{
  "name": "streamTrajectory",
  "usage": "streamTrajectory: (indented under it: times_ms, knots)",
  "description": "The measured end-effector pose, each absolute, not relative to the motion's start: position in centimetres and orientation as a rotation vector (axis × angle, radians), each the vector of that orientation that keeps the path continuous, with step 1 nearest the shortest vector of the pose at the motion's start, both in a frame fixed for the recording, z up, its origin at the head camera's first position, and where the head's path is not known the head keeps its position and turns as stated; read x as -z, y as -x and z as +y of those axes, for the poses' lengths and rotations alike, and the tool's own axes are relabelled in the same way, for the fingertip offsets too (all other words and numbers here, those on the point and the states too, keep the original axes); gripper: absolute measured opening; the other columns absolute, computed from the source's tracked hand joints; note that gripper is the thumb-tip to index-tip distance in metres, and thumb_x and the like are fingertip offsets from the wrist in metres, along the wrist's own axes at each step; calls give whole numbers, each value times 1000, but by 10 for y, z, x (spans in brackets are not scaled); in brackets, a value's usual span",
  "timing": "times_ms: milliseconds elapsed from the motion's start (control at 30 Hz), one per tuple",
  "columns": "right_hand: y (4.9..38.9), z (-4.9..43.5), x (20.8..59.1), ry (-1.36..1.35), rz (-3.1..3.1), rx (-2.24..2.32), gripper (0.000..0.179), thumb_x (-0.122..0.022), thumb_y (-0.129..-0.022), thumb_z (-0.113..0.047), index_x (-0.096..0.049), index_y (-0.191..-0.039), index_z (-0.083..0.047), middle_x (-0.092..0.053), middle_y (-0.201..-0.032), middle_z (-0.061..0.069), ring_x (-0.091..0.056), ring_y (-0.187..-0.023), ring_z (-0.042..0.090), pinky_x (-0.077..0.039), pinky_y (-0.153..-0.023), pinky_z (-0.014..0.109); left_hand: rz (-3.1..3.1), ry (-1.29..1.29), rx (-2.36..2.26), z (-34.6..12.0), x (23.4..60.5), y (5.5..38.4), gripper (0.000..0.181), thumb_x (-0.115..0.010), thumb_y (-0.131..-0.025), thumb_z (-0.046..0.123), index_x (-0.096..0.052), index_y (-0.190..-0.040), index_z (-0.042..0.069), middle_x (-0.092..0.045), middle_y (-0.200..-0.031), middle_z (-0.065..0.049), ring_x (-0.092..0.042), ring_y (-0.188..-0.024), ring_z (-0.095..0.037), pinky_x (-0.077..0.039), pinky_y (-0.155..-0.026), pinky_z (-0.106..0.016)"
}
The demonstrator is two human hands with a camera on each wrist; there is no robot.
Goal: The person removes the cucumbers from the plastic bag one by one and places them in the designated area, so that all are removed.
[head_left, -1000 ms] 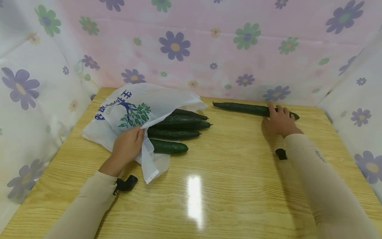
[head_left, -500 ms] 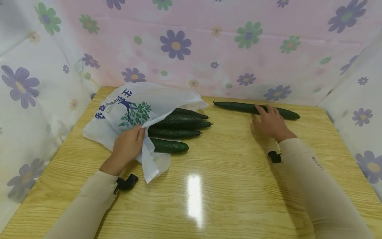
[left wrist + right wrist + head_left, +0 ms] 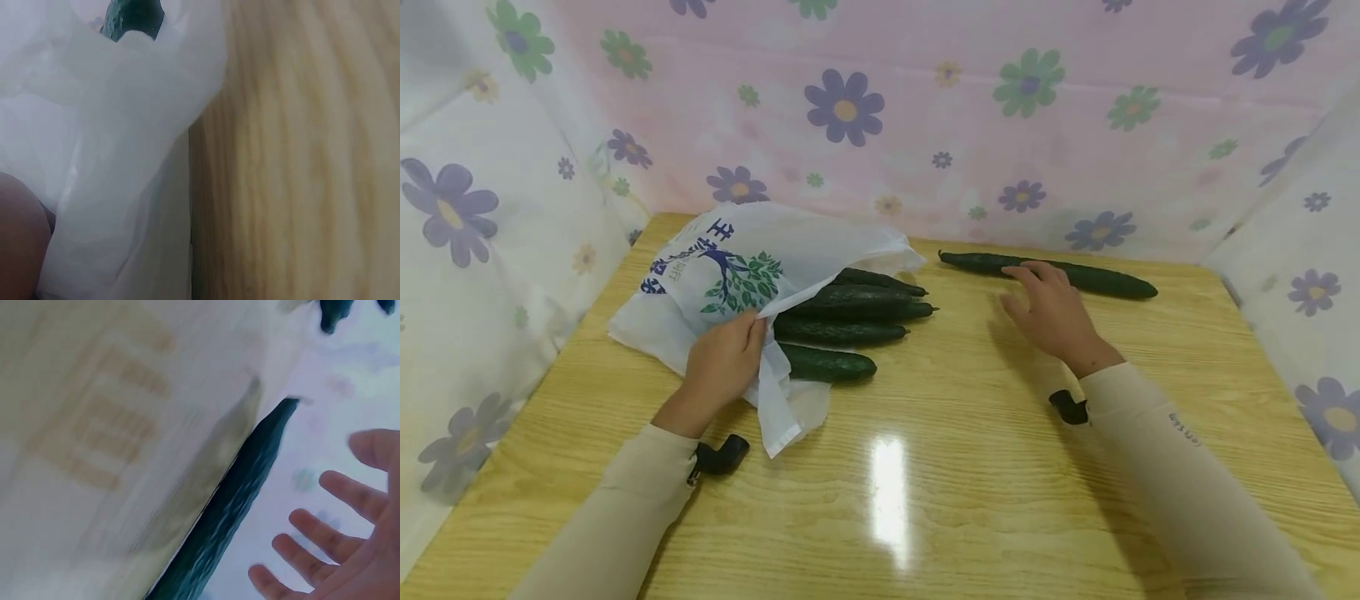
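My left hand (image 3: 722, 354) pinches the open edge of a white plastic bag (image 3: 673, 329) printed with a tree. Several cucumbers (image 3: 850, 333) lie in the bag, their ends sticking out to the right. The left wrist view is filled mostly by pale bag film (image 3: 125, 125), with a cucumber tip (image 3: 134, 19) at the top. A lone cucumber (image 3: 1105, 280) lies by the table's back edge. Over its left half is my right hand (image 3: 1052, 315), whose fingers overlap it in the head view. In the right wrist view those fingers (image 3: 325, 537) are spread, holding nothing, beside the cucumber (image 3: 231, 500).
The wooden table (image 3: 970, 467) meets a flowered cloth wall (image 3: 917, 100) just behind the cucumbers, with more cloth on both sides. A black wrist camera (image 3: 722, 455) sits at the left cuff, another wrist camera (image 3: 1067, 407) at the right.
My right hand has slid leftward from the lone cucumber's right end and come off it, fingers spreading. That cucumber stays in place. The left hand and bag are still.
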State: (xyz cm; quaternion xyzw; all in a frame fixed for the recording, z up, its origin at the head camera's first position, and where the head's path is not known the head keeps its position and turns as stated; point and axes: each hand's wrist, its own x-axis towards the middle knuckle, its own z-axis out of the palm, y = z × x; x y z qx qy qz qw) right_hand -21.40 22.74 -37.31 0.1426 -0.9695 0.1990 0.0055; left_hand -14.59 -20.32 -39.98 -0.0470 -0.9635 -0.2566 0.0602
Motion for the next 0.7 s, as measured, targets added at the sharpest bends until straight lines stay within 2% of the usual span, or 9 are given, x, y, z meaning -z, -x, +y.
streamTrajectory:
  times_ms: [167,367,700]
  knots:
    - [204,205,372,-489,-2929,-871,49,-47,-106,-36,-48,-146,-8,-42,-151,23,-36,-140,46,-31,-108,67,-2907,144,768,-202,400,146,29,-41,-107,25,-53,-85,10,-47,-62,-7,-49,-57,-24,-34,-50,-33]
    - [196,182,374,-585,-2840,-958,46,-46,-106,-35,-53,-141,-6,-52,-144,20,-45,-135,41,-34,-108,63,-2908,129,760,-202,399,146,29,-41,-107,25,-52,-84,11,-47,-62,-6,-49,-57,-24,-34,-51,-34]
    - [193,156,379,-668,-2861,-950,45,-50,-105,-35,-54,-141,-7,-52,-145,17,-41,-140,39,-32,-112,61,-2899,139,770,-203,400,146,29,-42,-106,25,-52,-84,11,-46,-61,-6,-48,-56,-23,-34,-50,-34]
